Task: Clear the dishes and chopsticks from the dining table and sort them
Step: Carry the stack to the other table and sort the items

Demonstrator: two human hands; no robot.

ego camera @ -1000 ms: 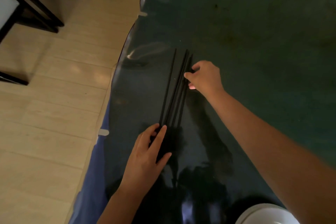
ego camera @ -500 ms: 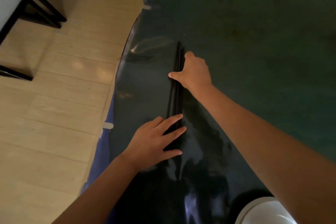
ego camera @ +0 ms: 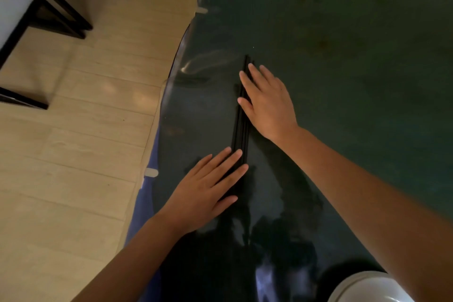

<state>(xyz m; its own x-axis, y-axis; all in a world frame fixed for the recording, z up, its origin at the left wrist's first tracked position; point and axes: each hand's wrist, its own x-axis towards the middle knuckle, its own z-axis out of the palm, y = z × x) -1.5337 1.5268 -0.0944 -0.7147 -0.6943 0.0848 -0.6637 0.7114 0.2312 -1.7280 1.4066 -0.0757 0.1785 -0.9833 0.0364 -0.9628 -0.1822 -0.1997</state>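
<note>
Several black chopsticks (ego camera: 241,127) lie bunched in one tight bundle on the dark glossy table (ego camera: 343,61), pointing away from me. My right hand (ego camera: 268,103) rests flat against the far half of the bundle, fingers spread, pressing from the right side. My left hand (ego camera: 208,189) lies flat at the near end, fingertips on top of the sticks. Neither hand is wrapped around them. The rim of a white dish (ego camera: 367,288) shows at the bottom right, partly cut off by the frame and my right forearm.
The table's left edge (ego camera: 166,95) curves close to the chopsticks, with a blue cloth (ego camera: 144,201) hanging below it. Pale wooden floor (ego camera: 73,154) lies to the left. Black chair frames (ego camera: 36,10) stand at the upper left.
The chopsticks went from fanned apart to one tight bundle. My right hand opened from a curled grip to a flat palm beside them. My left hand slid onto the near ends.
</note>
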